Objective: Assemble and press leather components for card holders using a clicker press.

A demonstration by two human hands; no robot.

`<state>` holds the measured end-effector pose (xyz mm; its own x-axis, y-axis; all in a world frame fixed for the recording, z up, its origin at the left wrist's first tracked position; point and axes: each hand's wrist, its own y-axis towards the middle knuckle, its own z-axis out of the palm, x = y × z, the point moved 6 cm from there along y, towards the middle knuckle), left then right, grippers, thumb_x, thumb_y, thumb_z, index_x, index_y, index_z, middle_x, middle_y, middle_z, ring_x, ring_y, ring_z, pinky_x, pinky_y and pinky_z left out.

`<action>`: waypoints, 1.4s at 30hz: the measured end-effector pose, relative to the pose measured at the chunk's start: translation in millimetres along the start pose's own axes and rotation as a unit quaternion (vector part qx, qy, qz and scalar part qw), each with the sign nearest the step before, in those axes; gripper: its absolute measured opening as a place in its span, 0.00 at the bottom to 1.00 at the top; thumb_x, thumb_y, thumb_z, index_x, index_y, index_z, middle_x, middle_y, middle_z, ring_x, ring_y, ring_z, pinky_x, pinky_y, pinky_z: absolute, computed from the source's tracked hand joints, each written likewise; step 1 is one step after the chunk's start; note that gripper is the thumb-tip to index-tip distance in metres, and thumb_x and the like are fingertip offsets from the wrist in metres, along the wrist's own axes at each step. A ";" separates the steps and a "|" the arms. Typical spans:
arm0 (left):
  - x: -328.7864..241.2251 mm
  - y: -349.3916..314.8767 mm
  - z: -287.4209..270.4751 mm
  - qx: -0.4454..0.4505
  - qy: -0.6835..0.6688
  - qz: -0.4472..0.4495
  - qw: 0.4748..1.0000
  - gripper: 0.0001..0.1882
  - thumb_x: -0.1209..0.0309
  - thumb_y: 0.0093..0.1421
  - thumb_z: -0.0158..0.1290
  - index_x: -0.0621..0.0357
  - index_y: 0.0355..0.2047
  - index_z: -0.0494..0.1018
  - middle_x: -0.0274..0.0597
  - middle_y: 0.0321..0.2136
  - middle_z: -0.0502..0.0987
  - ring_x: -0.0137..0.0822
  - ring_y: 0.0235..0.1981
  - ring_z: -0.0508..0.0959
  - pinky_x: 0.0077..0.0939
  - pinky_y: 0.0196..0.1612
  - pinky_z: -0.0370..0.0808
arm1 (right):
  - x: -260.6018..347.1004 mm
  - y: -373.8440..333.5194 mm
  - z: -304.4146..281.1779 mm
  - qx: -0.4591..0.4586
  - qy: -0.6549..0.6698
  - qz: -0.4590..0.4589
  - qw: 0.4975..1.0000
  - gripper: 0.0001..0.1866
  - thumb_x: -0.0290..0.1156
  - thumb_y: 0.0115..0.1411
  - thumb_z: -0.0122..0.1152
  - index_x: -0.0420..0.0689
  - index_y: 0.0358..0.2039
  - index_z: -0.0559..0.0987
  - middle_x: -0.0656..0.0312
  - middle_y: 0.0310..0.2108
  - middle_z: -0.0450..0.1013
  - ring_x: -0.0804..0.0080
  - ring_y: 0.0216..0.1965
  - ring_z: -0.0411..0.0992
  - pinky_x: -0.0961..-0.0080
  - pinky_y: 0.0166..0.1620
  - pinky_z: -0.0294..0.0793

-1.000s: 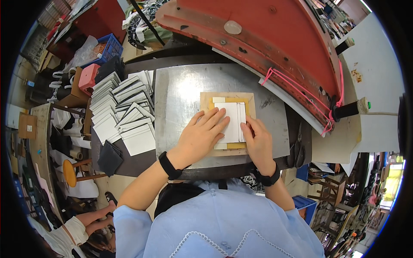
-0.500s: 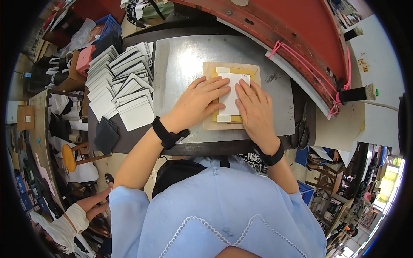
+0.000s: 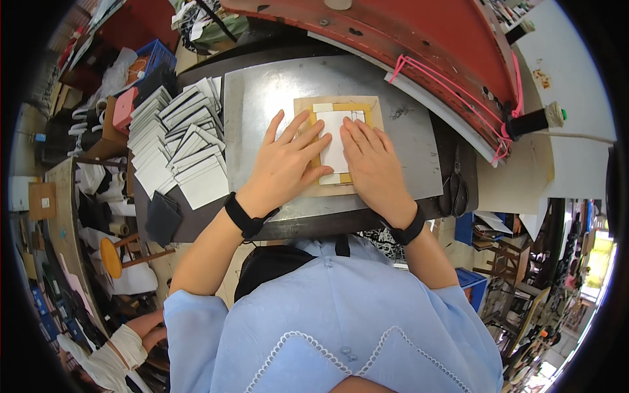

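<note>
A tan cardboard board [image 3: 372, 105] lies on a grey metal work plate [image 3: 262, 98]. On the board sits a white rectangular sheet [image 3: 335, 134] with a yellow-brown border around it. My left hand [image 3: 285, 164] lies flat with spread fingers on the board's left part, fingertips touching the white sheet. My right hand [image 3: 375, 164] lies flat on the right part, covering the sheet's right side. Both wrists wear black bands. Neither hand grips anything.
Several fanned stacks of white rectangular cards [image 3: 177, 144] lie left of the plate, with dark pieces [image 3: 162, 219] below them. A big red machine arm [image 3: 419, 33] with pink cord [image 3: 452, 85] arches behind the plate. Scissors [image 3: 457, 187] lie at the right. Another person's hand [image 3: 141, 327] shows at lower left.
The view has shifted so the plate sits higher. Both hands have slid closer together over the white sheet and now lie flatter on it.
</note>
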<state>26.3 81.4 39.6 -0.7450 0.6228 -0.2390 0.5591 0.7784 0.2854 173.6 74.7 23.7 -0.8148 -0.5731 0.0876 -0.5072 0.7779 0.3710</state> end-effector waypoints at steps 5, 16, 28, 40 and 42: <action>-1.8 1.4 -3.8 -0.004 0.032 0.015 0.999 0.27 0.53 0.54 0.62 0.52 0.51 0.77 0.40 0.55 0.75 0.44 0.65 0.65 0.52 0.69 0.50 | 4.7 -5.2 -17.1 0.006 0.019 -0.017 1.000 0.23 0.26 0.57 0.51 0.33 0.52 0.73 0.52 0.58 0.69 0.55 0.60 0.66 0.60 0.63 0.62; -5.6 8.7 -5.8 0.030 0.041 0.036 0.998 0.26 0.52 0.57 0.60 0.52 0.52 0.77 0.41 0.55 0.75 0.44 0.63 0.66 0.51 0.69 0.50 | -0.9 -28.9 -36.2 -0.049 0.105 0.028 0.993 0.19 0.26 0.60 0.50 0.34 0.51 0.75 0.48 0.52 0.72 0.53 0.58 0.67 0.58 0.63 0.61; -7.6 -7.5 -38.2 -0.068 -0.015 0.005 0.998 0.17 0.64 0.62 0.56 0.58 0.48 0.75 0.52 0.56 0.71 0.50 0.61 0.67 0.47 0.67 0.58 | -257.4 -58.1 -173.0 -0.411 0.392 0.333 0.752 0.35 0.34 0.57 0.71 0.30 0.59 0.66 0.50 0.51 0.70 0.65 0.54 0.70 0.71 0.60 0.64; -102.5 -61.5 -59.3 0.024 -0.242 0.124 0.962 0.14 0.68 0.59 0.59 0.58 0.44 0.76 0.43 0.47 0.78 0.44 0.43 0.80 0.34 0.45 0.77 | -203.8 -78.6 -161.8 -0.392 0.390 0.323 0.768 0.21 0.22 0.57 0.63 0.38 0.50 0.69 0.59 0.44 0.71 0.72 0.45 0.70 0.74 0.53 0.69; -120.6 -54.1 -57.9 0.024 -0.257 0.155 0.954 0.15 0.68 0.60 0.58 0.57 0.47 0.76 0.40 0.45 0.79 0.42 0.42 0.80 0.32 0.44 0.78 | -163.5 -82.4 -161.4 -0.368 0.382 0.329 0.781 0.22 0.21 0.57 0.61 0.36 0.52 0.68 0.56 0.48 0.71 0.69 0.49 0.70 0.70 0.58 0.67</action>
<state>64.9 -40.3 106.8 -0.2725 0.7703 -0.5766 0.7486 0.5462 0.3758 393.9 62.7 128.0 -0.2825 -0.3169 0.9054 0.4784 0.7715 0.4193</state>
